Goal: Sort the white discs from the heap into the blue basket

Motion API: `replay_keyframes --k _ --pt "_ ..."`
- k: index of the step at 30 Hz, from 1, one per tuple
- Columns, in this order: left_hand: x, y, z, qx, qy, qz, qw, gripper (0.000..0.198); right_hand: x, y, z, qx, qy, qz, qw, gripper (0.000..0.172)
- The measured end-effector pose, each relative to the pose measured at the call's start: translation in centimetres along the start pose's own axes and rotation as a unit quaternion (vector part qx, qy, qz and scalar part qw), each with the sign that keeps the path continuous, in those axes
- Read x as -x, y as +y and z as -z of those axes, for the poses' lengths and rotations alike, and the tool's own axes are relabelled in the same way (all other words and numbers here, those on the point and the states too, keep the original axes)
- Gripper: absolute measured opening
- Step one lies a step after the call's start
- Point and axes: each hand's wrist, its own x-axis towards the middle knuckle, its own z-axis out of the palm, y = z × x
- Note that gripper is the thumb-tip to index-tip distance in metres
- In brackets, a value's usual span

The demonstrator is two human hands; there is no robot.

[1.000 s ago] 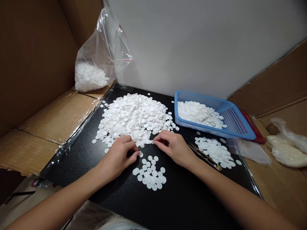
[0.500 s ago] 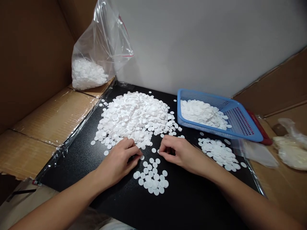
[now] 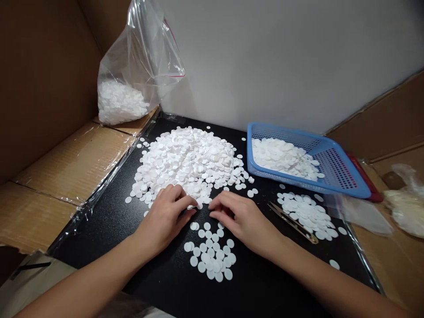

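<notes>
My left hand (image 3: 167, 216) hovers low at the front edge of a big pile of white round discs (image 3: 185, 154), thumb and index finger apart. A single disc (image 3: 199, 205) lies at its index fingertip. Facing it across a small gap is my right hand (image 3: 240, 216), its fingers bent and its thumb a little apart from them. Nothing shows between those fingertips, though the palm side is partly hidden. Below and between both hands, a small loose group of the same discs (image 3: 211, 256) is spread on the black tabletop (image 3: 265, 282).
A blue plastic basket (image 3: 344, 168) holding discs stands at the back right. In front of it lie another disc heap (image 3: 306, 212) and metal tweezers (image 3: 293, 223). A clear plastic bag (image 3: 122, 99) with white pieces stands at the back left, beside cardboard (image 3: 69, 159).
My right hand has opened a little and shifted left, closer to my left hand. Discs have joined the top of the small group. The tweezers beside my right forearm are now uncovered.
</notes>
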Motion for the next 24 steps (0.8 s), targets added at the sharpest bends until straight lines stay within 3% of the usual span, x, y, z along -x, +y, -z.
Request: replay_keyframes --k 3,9,15,17,21,24 --pt "-0.5 0.2 -0.6 -0.075 0.009 -0.04 0.996 0.003 -0.6 0.8 -0.6 0.049 0.068 0.02 0.996 0.007" --pt "-0.6 0.5 -0.8 -0.16 0.019 -0.089 0.983 0.016 -0.7 1.2 -0.7 0.047 0.075 0.055 0.995 0.013" --pt "-0.4 0.6 -0.6 -0.115 -0.006 -0.086 0.99 0.013 -0.5 0.9 -0.2 0.03 0.061 0.021 0.997 0.01" --pt "-0.3 0.7 -0.3 -0.085 -0.025 -0.086 0.992 0.013 -0.7 1.1 -0.4 0.053 0.055 0.036 0.996 0.006" --pt "-0.2 0.7 0.4 -0.018 -0.056 -0.064 0.996 0.013 -0.9 1.5 -0.9 0.092 0.059 0.089 0.99 0.016" --pt "-0.1 0.4 0.9 -0.002 -0.04 -0.031 0.999 0.01 -0.6 1.1 -0.8 0.085 0.057 0.1 0.99 0.018"
